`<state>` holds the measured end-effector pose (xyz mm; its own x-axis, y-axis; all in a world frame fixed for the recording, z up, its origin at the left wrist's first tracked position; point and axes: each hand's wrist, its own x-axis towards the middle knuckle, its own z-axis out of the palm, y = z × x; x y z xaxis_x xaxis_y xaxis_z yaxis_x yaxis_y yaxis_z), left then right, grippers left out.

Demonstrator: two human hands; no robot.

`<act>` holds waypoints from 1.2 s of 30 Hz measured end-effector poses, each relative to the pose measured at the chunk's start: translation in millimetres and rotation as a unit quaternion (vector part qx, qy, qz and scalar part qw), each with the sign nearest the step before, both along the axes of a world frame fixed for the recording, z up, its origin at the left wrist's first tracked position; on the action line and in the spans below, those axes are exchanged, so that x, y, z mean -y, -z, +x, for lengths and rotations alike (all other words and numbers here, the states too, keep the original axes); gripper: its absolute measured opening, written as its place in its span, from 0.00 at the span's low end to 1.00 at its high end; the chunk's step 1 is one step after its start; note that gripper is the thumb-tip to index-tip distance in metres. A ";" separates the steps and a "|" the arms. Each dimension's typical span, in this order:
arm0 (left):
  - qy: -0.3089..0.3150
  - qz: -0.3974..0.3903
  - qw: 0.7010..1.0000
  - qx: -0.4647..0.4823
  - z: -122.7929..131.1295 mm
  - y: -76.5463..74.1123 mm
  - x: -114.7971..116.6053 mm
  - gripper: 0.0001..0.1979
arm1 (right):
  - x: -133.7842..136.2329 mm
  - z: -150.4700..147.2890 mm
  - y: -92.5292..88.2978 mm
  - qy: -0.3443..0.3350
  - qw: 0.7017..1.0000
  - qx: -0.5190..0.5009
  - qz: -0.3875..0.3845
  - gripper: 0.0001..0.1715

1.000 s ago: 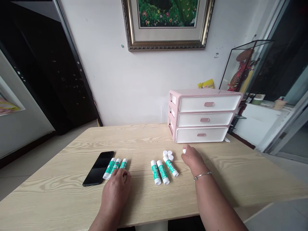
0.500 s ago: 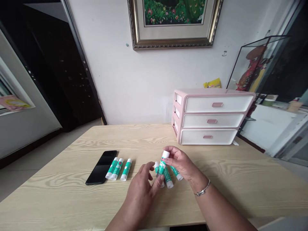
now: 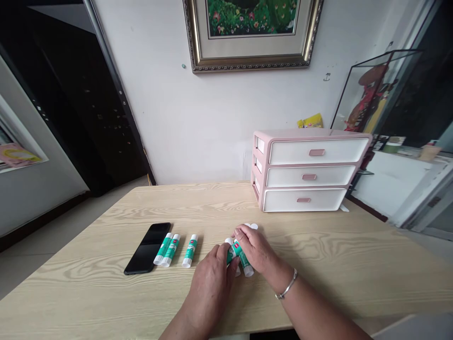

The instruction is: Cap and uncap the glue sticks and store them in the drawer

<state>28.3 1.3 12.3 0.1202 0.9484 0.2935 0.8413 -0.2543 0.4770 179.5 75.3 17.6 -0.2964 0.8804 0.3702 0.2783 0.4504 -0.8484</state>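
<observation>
A green-and-white glue stick lies slantwise between my two hands above the right group of sticks. My left hand is closed around its lower end, thumb on the near side. Over its upper end my right hand curls with fingers closed, hiding the cap. Directly beneath, another glue stick rests on the table, partly covered by my right hand. White ends of further sticks show just beyond the right fingers. To the left, two glue sticks lie side by side, and a single glue stick lies apart from them.
A black phone lies left of the paired sticks, close against them. At the back right of the wooden table stands a pink-and-white drawer unit with a yellow packet behind its top. A framed picture hangs above.
My right hand has come down and turned over the glue stick's upper end. My left fingers have closed on it. The single stick at left lies slightly farther from the pair.
</observation>
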 end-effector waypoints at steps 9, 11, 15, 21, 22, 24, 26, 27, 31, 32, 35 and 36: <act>0.114 -0.140 0.935 0.304 -0.8 -15.1 13.2 0.18 | 1.1 -1.0 9.3 -0.040 0.993 -0.098 -0.051 0.12; 0.107 -0.201 0.900 0.372 -1.1 -11.8 14.5 0.20 | 2.8 -0.7 7.9 -0.051 0.994 -0.094 -0.037 0.12; 0.104 -0.305 0.788 0.524 1.7 -1.7 17.6 0.22 | 4.2 0.8 6.4 -0.070 0.992 -0.103 -0.022 0.12; 0.099 -0.355 0.691 0.622 6.3 4.0 22.5 0.23 | 11.8 0.7 1.5 -0.100 0.991 -0.083 -0.020 0.11; 0.098 -0.359 0.683 0.628 7.0 3.6 23.4 0.24 | 13.8 -0.5 1.1 -0.105 0.991 -0.080 -0.024 0.11; 0.097 -0.366 0.673 0.635 8.3 2.0 26.8 0.24 | 15.1 -0.9 1.2 -0.117 0.990 -0.073 -0.026 0.11; 0.093 -0.368 0.669 0.639 8.1 0.1 33.7 0.24 | 9.3 5.4 0.9 -0.116 0.990 -0.076 -0.025 0.11; 0.091 -0.369 0.668 0.640 6.9 -0.5 38.4 0.25 | 3.4 11.9 -0.2 -0.099 0.991 -0.086 -0.024 0.10; 0.073 -0.371 0.722 0.579 -5.2 1.4 55.5 0.30 | -27.4 47.6 -12.9 0.096 0.978 -0.184 -0.009 0.08; 0.056 -0.356 0.761 0.539 -8.8 2.6 56.0 0.30 | -32.2 52.9 -16.5 0.150 0.965 -0.217 0.004 0.08; 0.009 -0.223 0.904 0.365 -15.8 5.6 44.0 0.26 | -33.3 49.0 -19.6 0.212 0.954 -0.208 0.043 0.09; 0.001 -0.171 0.940 0.296 -16.6 6.1 36.5 0.23 | -31.1 43.1 -17.0 0.205 0.961 -0.179 0.052 0.10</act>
